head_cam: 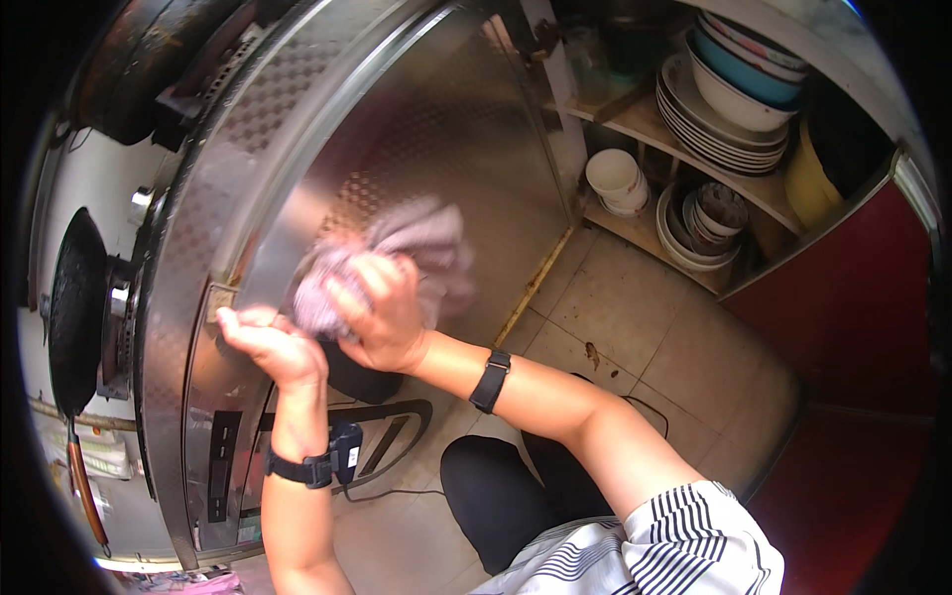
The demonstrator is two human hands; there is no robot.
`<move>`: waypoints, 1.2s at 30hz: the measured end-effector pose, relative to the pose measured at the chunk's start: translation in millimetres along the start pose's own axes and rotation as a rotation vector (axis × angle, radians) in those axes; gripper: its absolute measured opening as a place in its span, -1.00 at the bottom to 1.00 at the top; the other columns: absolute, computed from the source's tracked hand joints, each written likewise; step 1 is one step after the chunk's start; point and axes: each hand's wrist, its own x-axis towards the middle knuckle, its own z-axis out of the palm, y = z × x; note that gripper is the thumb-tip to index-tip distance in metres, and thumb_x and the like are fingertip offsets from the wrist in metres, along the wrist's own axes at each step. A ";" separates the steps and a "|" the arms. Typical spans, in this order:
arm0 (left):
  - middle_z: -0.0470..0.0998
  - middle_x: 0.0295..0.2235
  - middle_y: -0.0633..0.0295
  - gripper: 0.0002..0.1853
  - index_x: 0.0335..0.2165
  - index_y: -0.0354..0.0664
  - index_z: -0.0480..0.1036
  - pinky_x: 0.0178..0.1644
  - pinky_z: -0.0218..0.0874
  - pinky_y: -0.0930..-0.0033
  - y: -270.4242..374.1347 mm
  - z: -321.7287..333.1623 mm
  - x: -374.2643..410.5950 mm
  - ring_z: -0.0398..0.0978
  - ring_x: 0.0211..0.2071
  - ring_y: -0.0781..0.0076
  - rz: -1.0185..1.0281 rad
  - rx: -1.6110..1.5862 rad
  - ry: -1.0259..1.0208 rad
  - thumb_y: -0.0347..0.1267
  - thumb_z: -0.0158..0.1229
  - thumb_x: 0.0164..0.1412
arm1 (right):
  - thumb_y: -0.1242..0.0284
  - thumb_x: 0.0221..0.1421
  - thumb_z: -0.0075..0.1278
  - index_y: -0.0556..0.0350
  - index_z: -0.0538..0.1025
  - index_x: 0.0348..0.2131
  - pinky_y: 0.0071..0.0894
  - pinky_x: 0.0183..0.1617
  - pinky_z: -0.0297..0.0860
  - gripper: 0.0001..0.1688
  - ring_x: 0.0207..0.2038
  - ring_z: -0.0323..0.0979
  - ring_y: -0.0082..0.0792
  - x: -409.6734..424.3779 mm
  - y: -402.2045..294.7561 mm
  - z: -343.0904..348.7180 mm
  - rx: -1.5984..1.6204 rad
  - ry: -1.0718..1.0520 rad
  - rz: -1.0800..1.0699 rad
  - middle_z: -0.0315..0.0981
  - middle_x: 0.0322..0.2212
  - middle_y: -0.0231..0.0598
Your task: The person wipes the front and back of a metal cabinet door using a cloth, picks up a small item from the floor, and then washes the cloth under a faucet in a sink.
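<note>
My right hand (387,309) presses a crumpled pinkish-grey cloth (431,245) against a shiny stainless steel panel (446,149) of the stove cabinet. Blur softens the cloth and the fingers. Beside it, my left hand (279,346) is at the panel's near edge, by a small latch plate (222,299). Its fingers are bent and partly hidden, so its grip on the edge is unclear. Each forearm wears a black strap; the left one carries a small black device (346,452) with a cable.
Left, a wok (78,312) and a dark pot (141,74) sit on the stovetop. An open cupboard at upper right holds stacked plates (714,141), bowls (718,212) and white cups (617,178). A red cabinet door (833,297) stands right. Brown debris (592,355) dots the tiled floor.
</note>
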 end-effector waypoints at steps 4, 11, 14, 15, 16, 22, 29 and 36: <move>0.02 -0.68 0.55 -0.56 -0.68 0.09 0.00 -0.56 -0.15 0.67 3.7 -1.1 3.0 -0.01 -0.66 0.72 0.106 0.038 0.117 -0.02 -0.28 0.27 | 0.25 -0.31 0.09 -0.26 0.42 -0.12 -0.03 -0.03 0.07 -0.40 -0.01 0.22 -0.16 24.4 53.1 -10.4 -0.094 0.028 -0.273 0.28 -0.10 -0.29; 0.39 -0.49 0.33 -0.52 -0.60 -0.08 0.27 -0.13 0.17 0.35 10.1 6.6 -8.0 0.33 -0.37 0.39 -0.031 0.053 0.051 -0.03 -0.35 0.23 | 0.36 -0.18 0.00 0.16 0.23 0.02 0.03 0.07 0.07 -0.30 0.01 0.10 0.10 -13.8 204.3 -57.7 -0.395 0.241 0.440 0.10 -0.03 0.05; 0.38 -0.48 0.32 -0.53 -0.56 -0.08 0.28 -0.12 0.17 0.34 11.1 9.6 -10.9 0.33 -0.36 0.41 0.000 0.096 0.120 0.00 -0.32 0.23 | 0.33 -0.11 -0.03 0.24 0.24 -0.01 0.03 0.08 0.09 -0.35 0.02 0.07 0.13 -80.9 250.7 -80.6 -0.488 0.207 0.587 0.08 -0.01 0.11; 0.38 -0.48 0.32 -0.53 -0.55 -0.09 0.28 -0.13 0.17 0.34 9.6 6.7 -10.9 0.33 -0.36 0.41 -0.002 0.097 0.114 0.00 -0.33 0.23 | 0.32 -0.08 -0.04 0.26 0.24 -0.01 0.01 0.08 0.10 -0.36 0.02 0.09 0.13 -104.8 263.0 -81.7 -0.526 0.234 0.671 0.09 -0.03 0.12; 0.38 -0.47 0.32 -0.53 -0.54 -0.09 0.28 -0.13 0.18 0.35 17.9 0.5 -10.4 0.33 -0.36 0.41 0.014 0.114 0.117 0.01 -0.33 0.23 | 0.31 -0.06 -0.06 0.29 0.25 -0.02 0.00 0.07 0.12 -0.38 0.01 0.10 0.13 -128.0 267.4 -72.8 -0.543 0.250 0.765 0.11 -0.04 0.14; 0.36 -0.45 0.30 -0.50 -0.48 -0.10 0.28 -0.16 0.20 0.37 8.3 -24.2 0.5 0.33 -0.36 0.43 0.018 0.115 0.076 0.06 -0.35 0.23 | 0.24 0.07 -0.11 0.32 0.24 -0.03 -0.05 -0.08 0.27 -0.41 -0.15 0.29 0.12 -227.8 257.0 -88.0 -0.704 -0.007 1.333 0.19 -0.11 0.17; 0.35 -0.41 0.28 -0.45 -0.41 -0.12 0.28 -0.20 0.23 0.39 -11.2 -57.6 28.5 0.33 -0.36 0.46 0.114 0.040 0.021 0.11 -0.38 0.24 | 0.16 0.08 -0.10 0.27 0.24 -0.01 -0.06 -0.12 0.32 -0.37 -0.17 0.33 0.13 -259.7 171.2 -60.4 -0.696 -0.189 1.515 0.23 -0.16 0.16; 0.15 -0.53 0.38 -0.54 -0.56 -0.10 0.12 -0.48 0.07 0.57 -10.4 -43.9 20.5 0.13 -0.56 0.60 0.438 0.376 0.138 -0.01 -0.34 0.29 | 0.27 -0.01 -0.08 0.32 0.39 -0.17 -0.08 -0.13 0.27 -0.51 -0.22 0.38 0.17 -178.3 194.4 -68.7 -0.397 0.222 1.297 0.42 -0.28 0.20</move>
